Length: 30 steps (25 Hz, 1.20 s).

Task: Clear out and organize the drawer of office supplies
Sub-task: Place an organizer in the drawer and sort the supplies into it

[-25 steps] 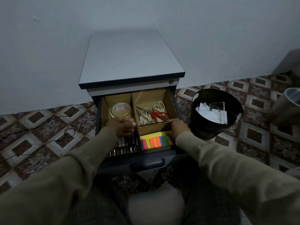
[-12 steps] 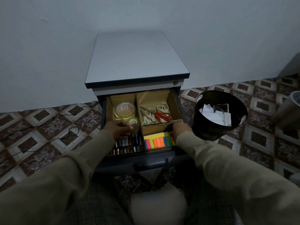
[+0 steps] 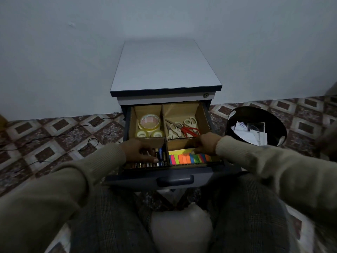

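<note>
- In the drawer (image 3: 165, 172), at six o'clock from the cabinet top, batteries (image 3: 156, 157) are pressed under the flat, spread left hand (image 3: 138, 151); a nudge may scatter them.
- At three o'clock, sticky notes (image 3: 189, 158) are touched by the right hand (image 3: 207, 144), grip unclear; the stack may be fanned apart.

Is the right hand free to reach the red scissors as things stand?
Probably yes: the right hand sits at the divider just in front of the red scissors, which lie uncovered atop the pale pairs, nothing between them.
</note>
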### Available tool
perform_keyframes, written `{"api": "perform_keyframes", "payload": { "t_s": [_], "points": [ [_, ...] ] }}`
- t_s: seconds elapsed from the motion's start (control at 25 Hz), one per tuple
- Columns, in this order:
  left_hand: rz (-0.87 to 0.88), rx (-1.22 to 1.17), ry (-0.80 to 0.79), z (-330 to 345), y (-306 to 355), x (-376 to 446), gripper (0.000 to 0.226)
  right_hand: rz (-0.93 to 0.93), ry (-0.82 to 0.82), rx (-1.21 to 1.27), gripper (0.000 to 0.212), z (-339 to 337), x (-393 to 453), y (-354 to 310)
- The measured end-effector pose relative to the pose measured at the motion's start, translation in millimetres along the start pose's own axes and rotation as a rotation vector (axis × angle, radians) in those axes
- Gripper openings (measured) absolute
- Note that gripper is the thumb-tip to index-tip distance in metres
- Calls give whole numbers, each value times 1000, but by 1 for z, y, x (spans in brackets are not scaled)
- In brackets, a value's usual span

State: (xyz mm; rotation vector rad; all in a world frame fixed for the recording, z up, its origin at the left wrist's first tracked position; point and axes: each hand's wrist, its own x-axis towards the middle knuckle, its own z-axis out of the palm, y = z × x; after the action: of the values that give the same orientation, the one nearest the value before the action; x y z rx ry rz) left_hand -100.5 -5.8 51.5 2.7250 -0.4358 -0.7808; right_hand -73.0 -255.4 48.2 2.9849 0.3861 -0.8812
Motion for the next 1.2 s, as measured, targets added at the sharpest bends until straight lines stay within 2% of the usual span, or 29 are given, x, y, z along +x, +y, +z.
{"api": "perform_keyframes", "payload": {
  "t_s": [0.12,0.24,0.44,0.68,1.2],
  "points": [
    [-38,112,-176,7,0,-13,63,-215,-76,-71,61,3,-15,2],
    [-32,286,-253,18,-4,-18,80,-265,-186,-151,72,11,-25,7],
    [69,588,-156,22,2,-13,64,-262,-161,-405,60,22,-24,11],
    [89,579,-204,15,6,-4,58,-319,-167,-544,52,15,-19,1],
    [93,595,-194,2,-3,17,61,-340,-138,-514,51,4,5,18]
  ]
}}
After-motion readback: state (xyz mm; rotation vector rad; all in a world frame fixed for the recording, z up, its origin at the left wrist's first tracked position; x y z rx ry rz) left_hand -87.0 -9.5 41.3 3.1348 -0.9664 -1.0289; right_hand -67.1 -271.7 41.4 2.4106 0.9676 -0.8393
